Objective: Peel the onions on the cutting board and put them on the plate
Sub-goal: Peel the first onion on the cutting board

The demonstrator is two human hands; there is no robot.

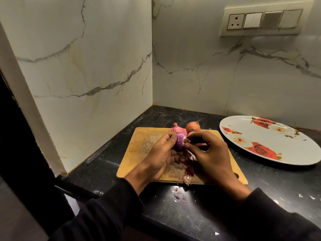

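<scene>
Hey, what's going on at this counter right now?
A person is peeling a purple onion over the wooden cutting board. The left hand cradles it while the right hand pinches at its root end. Two unpeeled onions wait behind, and the floral plate holds nothing yet.

The onion [179,142] in the hands is showing glossy purple flesh, with a brown root end. Behind it, one onion [178,129] is wearing pale pink skin and another [192,126] orange-brown skin. Peelings [189,169] are lying dark red and translucent pink on the board [144,145], which is showing tan wood with pale scuffing. The table [173,211] is appearing black with faint grey speckling. The plate [271,141] is displaying white glaze patterned with red roses and cream blossoms. The walls [86,66] are showing white marble with grey and yellowish veining. The sleeves [107,214] are appearing black. The switch panel [262,20] is appearing cream.
</scene>
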